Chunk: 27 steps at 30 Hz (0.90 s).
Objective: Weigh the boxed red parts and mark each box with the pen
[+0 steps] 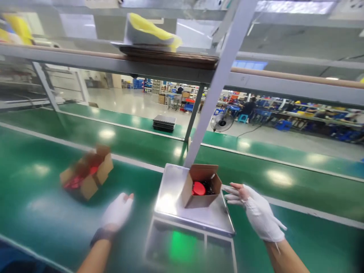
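Observation:
An open cardboard box (pixel 187 191) stands on the metal pan (pixel 170 201) of a weighing scale, flaps up, with a round red item (pixel 198 188) and dark items inside. Just right of that box is my right hand (pixel 256 208), in a white glove with bare fingertips. Its fingers are stretched out towards the box's side and hold nothing; whether they touch it I cannot tell. My left hand (pixel 118 210), gloved too, is over the green belt left of the scale, blurred, its fingers mostly hidden. Beyond it, two blurred open cardboard boxes (pixel 89 186) with red items sit close together.
The scale's lit green display (pixel 183 246) faces me. A slanting metal post (pixel 213 91) rises behind the scale to an overhead shelf (pixel 170 66). Dark stacked trays (pixel 164 123) lie farther back. A fan (pixel 222 122) and seated people are beyond the green conveyor (pixel 136 132).

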Tool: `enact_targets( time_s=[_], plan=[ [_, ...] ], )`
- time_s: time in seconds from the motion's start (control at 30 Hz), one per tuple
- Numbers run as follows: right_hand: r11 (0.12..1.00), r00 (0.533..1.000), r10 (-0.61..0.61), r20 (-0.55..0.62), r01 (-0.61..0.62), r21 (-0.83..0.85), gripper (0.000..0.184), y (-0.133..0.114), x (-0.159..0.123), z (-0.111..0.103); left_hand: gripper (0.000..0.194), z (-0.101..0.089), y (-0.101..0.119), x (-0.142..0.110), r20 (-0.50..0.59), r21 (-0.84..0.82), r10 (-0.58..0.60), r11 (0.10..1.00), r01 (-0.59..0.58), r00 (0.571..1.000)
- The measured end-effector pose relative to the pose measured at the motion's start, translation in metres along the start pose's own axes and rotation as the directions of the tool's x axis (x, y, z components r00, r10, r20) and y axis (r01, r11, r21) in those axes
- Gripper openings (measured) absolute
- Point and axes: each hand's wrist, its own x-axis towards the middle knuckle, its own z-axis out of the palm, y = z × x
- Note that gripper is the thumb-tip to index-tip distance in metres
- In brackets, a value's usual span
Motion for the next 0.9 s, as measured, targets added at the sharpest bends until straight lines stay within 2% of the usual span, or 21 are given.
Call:
enact_targets(
  time_s=[0.07, 0.13, 0.23, 0.3, 0.4, 0.47, 0.53, 0.63, 0.7, 0.8, 0.9],
  plan=[
    [0.978, 0.989, 0.148, -0.021, -0.143, 0.153, 0.052, 0.031, -0.007, 0.001, 0.045, -0.001, -0.001, -0.007, 0.014, 0.04, 0.015, 0.999, -0.016, 1.0],
    [0.951, 0.957, 0.28, -0.077, -0.266, 0.158, 0.051, 0.067, -0.016, 0.002, 0.045, -0.003, -0.004, -0.014, 0.017, 0.087, 0.026, 0.996, -0.027, 1.0],
    [0.936, 0.927, 0.347, -0.143, -0.332, 0.116, 0.055, 0.108, -0.037, 0.006, 0.045, -0.004, -0.004, -0.022, 0.009, 0.134, 0.025, 0.991, -0.026, 1.0],
    [0.946, 0.93, 0.324, -0.172, -0.317, 0.07, 0.059, 0.12, -0.051, 0.01, 0.046, -0.002, -0.002, -0.027, -0.006, 0.13, 0.025, 0.991, -0.024, 1.0],
    [0.951, 0.948, 0.259, -0.185, -0.284, -0.124, 0.055, 0.123, -0.062, 0.013, 0.047, 0.004, 0.006, -0.036, -0.026, 0.066, 0.05, 0.997, -0.048, 0.998],
    [0.932, 0.95, 0.245, -0.192, -0.285, -0.223, 0.055, 0.122, -0.062, 0.012, 0.049, 0.01, 0.011, -0.043, -0.023, -0.018, 0.1, 0.995, -0.1, 0.995],
    [0.925, 0.944, 0.257, -0.205, -0.302, -0.232, 0.056, 0.122, -0.058, 0.01, 0.05, 0.017, 0.015, -0.05, -0.019, -0.142, 0.167, 0.976, -0.168, 0.986],
    [0.931, 0.943, 0.256, -0.211, -0.3, -0.21, 0.056, 0.114, -0.052, 0.005, 0.05, 0.019, 0.022, -0.055, -0.002, -0.366, 0.209, 0.91, -0.195, 0.978],
    [0.954, 0.95, 0.228, -0.214, -0.262, -0.147, 0.055, 0.096, -0.049, 0.003, 0.05, 0.012, 0.032, -0.056, -0.014, -0.479, 0.197, 0.859, -0.179, 0.98],
    [0.994, 0.965, 0.112, -0.236, -0.113, 0.01, 0.05, 0.046, -0.049, 0.003, 0.046, -0.01, 0.064, -0.059, -0.101, -0.528, 0.245, 0.808, -0.26, 0.964],
    [0.986, 0.974, -0.126, -0.189, 0.144, 0.082, 0.04, -0.018, -0.053, 0.015, 0.043, -0.031, 0.116, -0.071, -0.162, -0.519, 0.389, 0.748, -0.414, 0.907]
  ],
)
